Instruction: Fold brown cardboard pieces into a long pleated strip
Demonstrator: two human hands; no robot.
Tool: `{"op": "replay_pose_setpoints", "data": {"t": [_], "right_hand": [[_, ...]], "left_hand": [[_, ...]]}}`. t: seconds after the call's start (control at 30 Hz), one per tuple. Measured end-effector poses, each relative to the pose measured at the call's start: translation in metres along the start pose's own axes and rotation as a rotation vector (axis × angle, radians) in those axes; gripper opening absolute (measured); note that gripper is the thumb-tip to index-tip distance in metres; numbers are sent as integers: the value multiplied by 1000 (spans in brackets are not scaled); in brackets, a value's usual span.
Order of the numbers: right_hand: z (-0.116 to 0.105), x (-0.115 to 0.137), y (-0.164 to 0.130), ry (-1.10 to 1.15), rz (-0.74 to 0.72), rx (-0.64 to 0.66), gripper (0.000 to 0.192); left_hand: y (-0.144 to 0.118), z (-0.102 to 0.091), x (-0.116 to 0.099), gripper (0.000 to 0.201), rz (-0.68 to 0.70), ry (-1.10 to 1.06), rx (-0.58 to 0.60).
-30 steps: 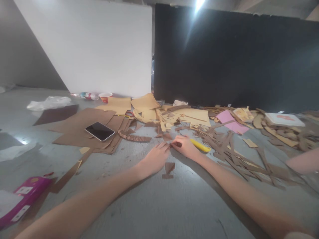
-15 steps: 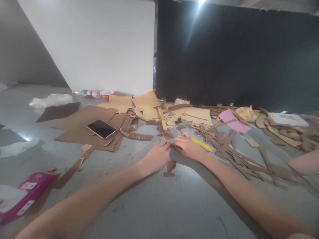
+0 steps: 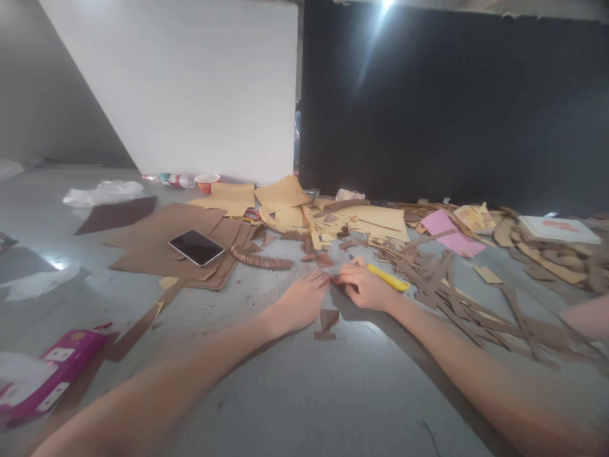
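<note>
My left hand [image 3: 307,297] rests low over the grey table, its fingers bent and pressed together. My right hand [image 3: 364,285] faces it, fingers curled in a pinch. Between the two sets of fingertips shows a small brown paper piece [image 3: 335,279], mostly covered by the fingers. A yellow utility knife [image 3: 389,278] lies just beyond my right hand, partly hidden by it. Small brown paper scraps [image 3: 329,319] lie just below my left hand. Beyond it, a curved brown strip of pleated paper [image 3: 261,259] lies on the table.
A phone [image 3: 196,247] lies on stacked brown sheets [image 3: 143,254]. Yellow sheets [image 3: 280,193] and a paper cup [image 3: 207,183] stand at the back. Cut brown strips [image 3: 447,285] and a pink sheet [image 3: 451,233] are on the right, near another person's arm [image 3: 587,314]. A magenta case [image 3: 71,362] sits front left.
My right hand's fingers have curled and lifted slightly, opening a gap beneath the palm. My left hand stays nearly in place. The whole view has shifted slightly.
</note>
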State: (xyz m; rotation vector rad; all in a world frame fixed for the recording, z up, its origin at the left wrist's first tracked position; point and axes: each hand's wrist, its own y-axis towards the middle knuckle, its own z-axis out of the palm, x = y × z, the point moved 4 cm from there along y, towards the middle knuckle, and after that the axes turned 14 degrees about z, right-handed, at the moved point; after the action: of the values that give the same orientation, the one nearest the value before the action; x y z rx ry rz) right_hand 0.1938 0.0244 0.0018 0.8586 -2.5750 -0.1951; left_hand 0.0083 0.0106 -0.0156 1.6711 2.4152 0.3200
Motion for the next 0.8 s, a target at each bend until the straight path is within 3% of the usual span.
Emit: {"op": "replay_pose_setpoints", "data": {"t": [0.13,0.33,0.53,0.8], "right_hand": [[0,4,-1,-27,-17,-30,30],[2,-6,-2,-47,75,-209,33],[5,-2,-2,-106,44,-127,23],[1,0,-3,-64,67,-161,23]], "left_hand": [[2,-2,4,42,6,-21,14],[1,-2,5,42,21,-4,24],[2,-4,4,38,22,-14,23],[0,2,8,38,39,-15,12]]}}
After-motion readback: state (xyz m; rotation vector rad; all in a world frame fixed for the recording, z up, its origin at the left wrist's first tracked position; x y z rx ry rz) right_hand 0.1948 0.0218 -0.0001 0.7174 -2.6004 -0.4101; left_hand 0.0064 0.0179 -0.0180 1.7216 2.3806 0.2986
